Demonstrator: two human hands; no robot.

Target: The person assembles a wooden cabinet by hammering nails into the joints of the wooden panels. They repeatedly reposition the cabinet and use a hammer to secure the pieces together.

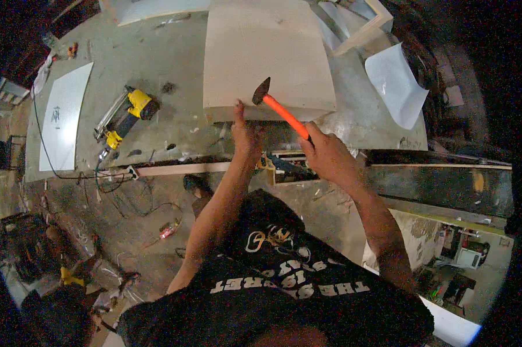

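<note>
My right hand (pixel 330 155) is closed around the orange handle of a hammer (pixel 285 118). The hammer's dark metal head is over the near part of a pale, box-shaped wooden piece (pixel 269 52); contact between them cannot be made out. At the near edge of this piece is my left hand (pixel 247 137), its thumb pointing up against the front face. The other fingers of that hand are partly hidden and seem curled at the lower edge.
The wooden piece lies on a grey-green worktable (pixel 180 63). Left of it are a yellow and black nail gun (pixel 131 115) with a hose and a white panel (pixel 66 118). To the right are a curled white sheet (pixel 395 84) and a wooden frame (pixel 365 29). Cables (pixel 119 191) trail below the table edge.
</note>
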